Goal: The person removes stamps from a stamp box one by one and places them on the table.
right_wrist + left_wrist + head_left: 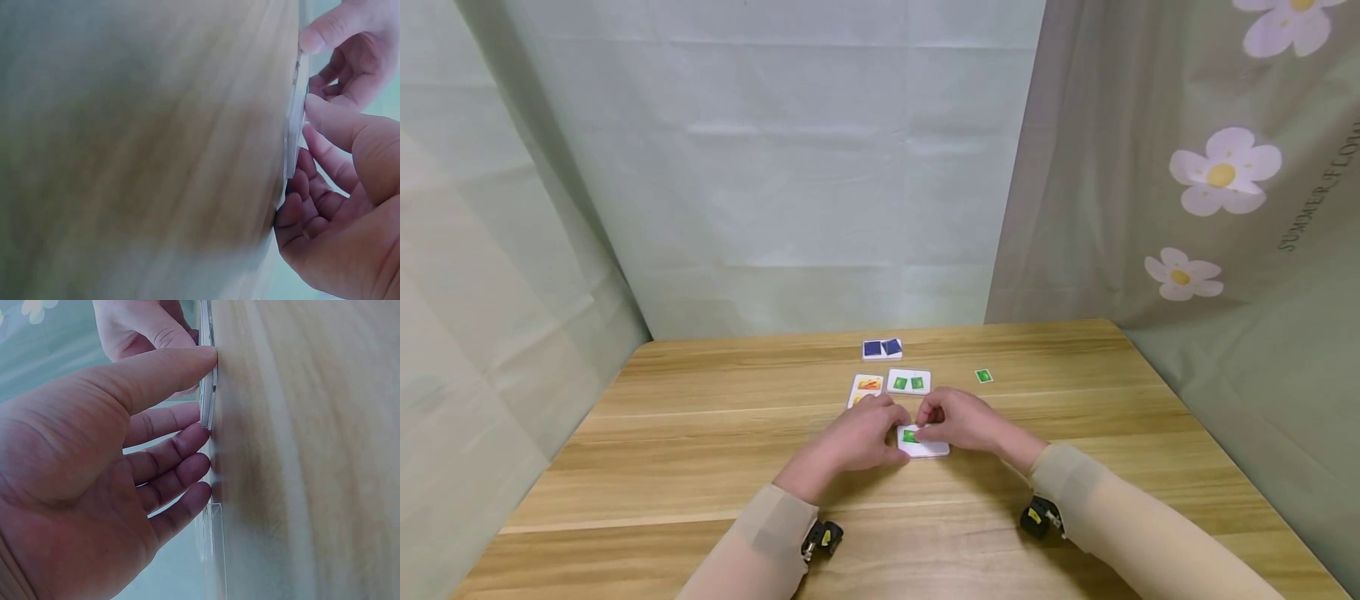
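A thin white card stack [925, 450] with a green square [911, 436] on its face lies on the table between both hands. My left hand [865, 433] grips its left end, thumb at the near edge and fingertips along the far side. From the right, my right hand [966, 421] holds the other end, its thumb [331, 119] pressing on the top face and its fingers curled at the edge. Part of the top face is hidden under that hand. The layered edge of the stack [208, 406] shows in the left wrist view.
Beyond the hands lie a white card with two green squares [909, 382], an orange-patterned card [867, 387] and a white stack with two dark blue squares [882, 349]. One loose green square [983, 377] sits to the right. Curtains enclose the wooden table [700, 467].
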